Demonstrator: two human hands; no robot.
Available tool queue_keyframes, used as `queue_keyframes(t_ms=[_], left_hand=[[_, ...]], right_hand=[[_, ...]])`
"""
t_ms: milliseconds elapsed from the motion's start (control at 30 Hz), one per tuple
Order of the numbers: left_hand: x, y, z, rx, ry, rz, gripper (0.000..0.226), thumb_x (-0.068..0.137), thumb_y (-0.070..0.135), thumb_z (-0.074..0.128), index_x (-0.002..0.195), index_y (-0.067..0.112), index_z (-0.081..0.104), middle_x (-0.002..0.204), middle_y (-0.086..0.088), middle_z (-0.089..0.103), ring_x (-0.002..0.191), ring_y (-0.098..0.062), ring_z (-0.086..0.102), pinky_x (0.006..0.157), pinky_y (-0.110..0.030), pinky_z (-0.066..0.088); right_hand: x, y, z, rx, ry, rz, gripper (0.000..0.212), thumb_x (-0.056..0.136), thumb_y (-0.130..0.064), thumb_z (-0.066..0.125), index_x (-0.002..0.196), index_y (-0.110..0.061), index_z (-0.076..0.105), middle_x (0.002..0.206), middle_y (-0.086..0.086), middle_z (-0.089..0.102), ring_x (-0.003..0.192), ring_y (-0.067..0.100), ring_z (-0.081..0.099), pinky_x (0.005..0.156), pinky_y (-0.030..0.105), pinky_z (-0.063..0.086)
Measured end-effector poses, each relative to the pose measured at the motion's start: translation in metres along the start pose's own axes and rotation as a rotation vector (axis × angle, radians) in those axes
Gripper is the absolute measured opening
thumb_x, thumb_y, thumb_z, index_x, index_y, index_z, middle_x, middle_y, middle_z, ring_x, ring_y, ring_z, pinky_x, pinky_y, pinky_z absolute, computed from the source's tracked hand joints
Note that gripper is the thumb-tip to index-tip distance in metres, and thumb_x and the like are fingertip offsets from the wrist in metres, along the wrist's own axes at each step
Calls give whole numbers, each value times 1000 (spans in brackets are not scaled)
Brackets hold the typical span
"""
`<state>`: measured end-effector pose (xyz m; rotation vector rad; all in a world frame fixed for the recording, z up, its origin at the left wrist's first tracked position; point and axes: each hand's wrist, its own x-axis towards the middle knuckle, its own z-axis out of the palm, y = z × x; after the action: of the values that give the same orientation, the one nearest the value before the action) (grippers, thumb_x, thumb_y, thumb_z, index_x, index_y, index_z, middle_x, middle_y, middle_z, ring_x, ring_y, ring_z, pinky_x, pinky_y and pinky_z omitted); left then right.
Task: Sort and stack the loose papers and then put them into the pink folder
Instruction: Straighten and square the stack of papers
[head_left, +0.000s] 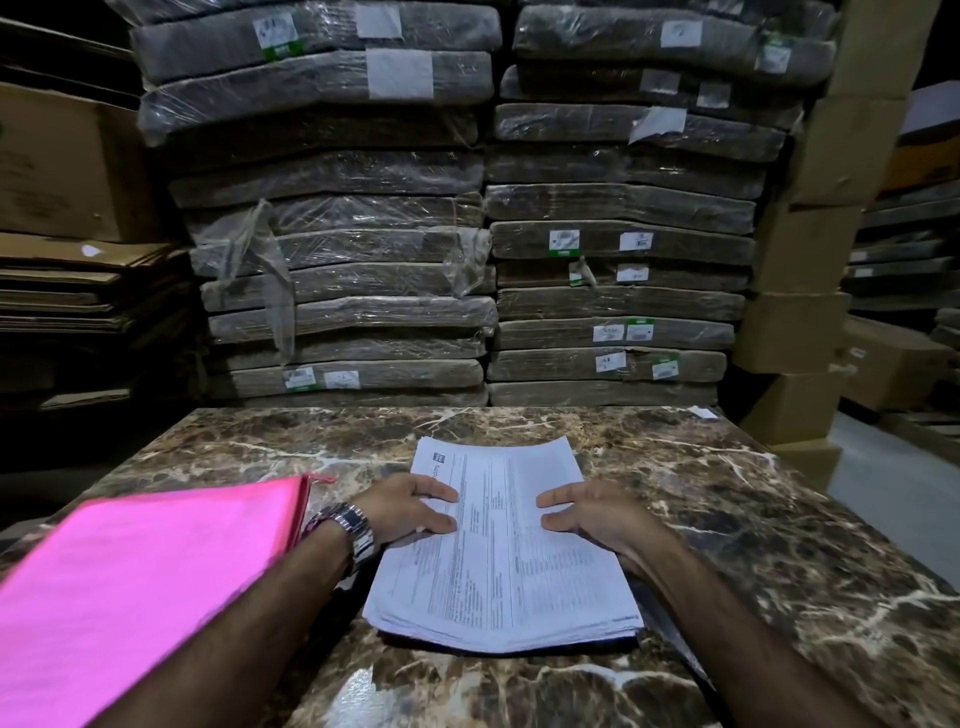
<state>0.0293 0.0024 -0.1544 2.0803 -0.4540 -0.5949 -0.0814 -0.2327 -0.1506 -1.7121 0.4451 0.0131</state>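
Left hand (410, 506) and right hand (597, 514) rest apart, fingers flat, on the white printed paper stack (509, 577) mid-frame; square its fanned edges (near one especially) before opening the flat pink folder (145, 582) lower left.

head cam, fwd-down, close

A stack of printed papers (498, 551) lies on the marble-patterned desk (769, 530). The left hand (415, 506), with a metal watch (353, 527) on its wrist, and the right hand (592, 514) rest on the stack's two sides, fingers lying flat on the top sheet. A pink folder (145, 582) lies closed just left of the left arm. Plastic-wrapped bundles (467, 234) are piled behind the desk, with cardboard boxes (800, 312) to their right.
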Motion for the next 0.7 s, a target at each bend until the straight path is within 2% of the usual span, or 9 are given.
queue_keyframes(t_ms=[100, 200, 267, 400, 467, 533, 600, 633, 700], left_hand=[[-2, 2, 2, -20, 14, -4, 25, 74, 20, 79, 97, 25, 71, 75, 0, 70, 68, -13, 59, 60, -21, 45], [-3, 2, 3, -73, 15, -18, 26, 78, 15, 76, 101, 22, 69, 48, 8, 58, 44, -7, 46, 45, -16, 35], [-5, 4, 3, -85, 36, 0, 28, 80, 11, 73, 106, 21, 67, 45, 10, 59, 35, -4, 45, 37, -15, 33], [-13, 11, 0, -86, 83, 91, 29, 83, 9, 71, 107, 23, 66, 53, 14, 65, 33, -4, 46, 37, -14, 33], [-17, 12, -5, -95, 106, 159, 31, 81, 8, 73, 107, 24, 67, 87, 11, 71, 51, -4, 61, 50, -20, 46], [-22, 10, -10, -49, 132, 226, 33, 79, 9, 74, 107, 25, 68, 119, 12, 63, 88, -8, 68, 76, -29, 57], [-31, 8, -12, -59, 151, 275, 33, 80, 5, 72, 108, 23, 67, 124, 15, 58, 93, -11, 66, 78, -28, 57], [-37, 7, -12, -80, 156, 288, 33, 81, 3, 70, 109, 21, 66, 123, 16, 57, 88, -9, 65, 72, -20, 55], [-49, 5, -13, 17, 226, 339, 33, 83, 6, 70, 112, 21, 63, 119, 22, 56, 97, -2, 59, 73, -4, 47]], right_hand=[[-4, -1, -1, 20, -12, -6, 20, 79, 5, 72, 97, -3, 73, 94, 15, 75, 78, 27, 74, 60, 30, 59], [-7, 2, 0, 102, -20, -10, 21, 80, 8, 71, 100, 1, 71, 97, 18, 74, 77, 28, 74, 57, 31, 58], [-7, 4, 0, 154, -15, -24, 24, 79, 9, 71, 103, 3, 70, 98, 19, 74, 77, 30, 74, 59, 33, 58], [-5, 6, -1, 319, -73, -9, 27, 83, 6, 68, 109, -2, 69, 99, 20, 74, 86, 36, 73, 68, 43, 60], [-6, 6, 0, 406, -115, -1, 28, 85, 5, 65, 112, -4, 68, 104, 21, 73, 89, 38, 72, 68, 44, 60], [-8, 6, 4, 474, -162, 5, 27, 87, 4, 62, 113, -5, 66, 102, 21, 73, 85, 37, 73, 64, 43, 60], [-12, 4, 11, 502, -195, -1, 26, 89, 4, 60, 113, -6, 65, 98, 20, 74, 79, 35, 73, 61, 42, 60], [-15, 3, 15, 499, -204, -9, 27, 88, 4, 61, 113, -6, 65, 98, 21, 74, 79, 36, 73, 61, 42, 60], [-20, 1, 23, 465, -203, -37, 30, 87, 5, 62, 114, -8, 65, 99, 21, 74, 79, 36, 73, 59, 41, 60]])
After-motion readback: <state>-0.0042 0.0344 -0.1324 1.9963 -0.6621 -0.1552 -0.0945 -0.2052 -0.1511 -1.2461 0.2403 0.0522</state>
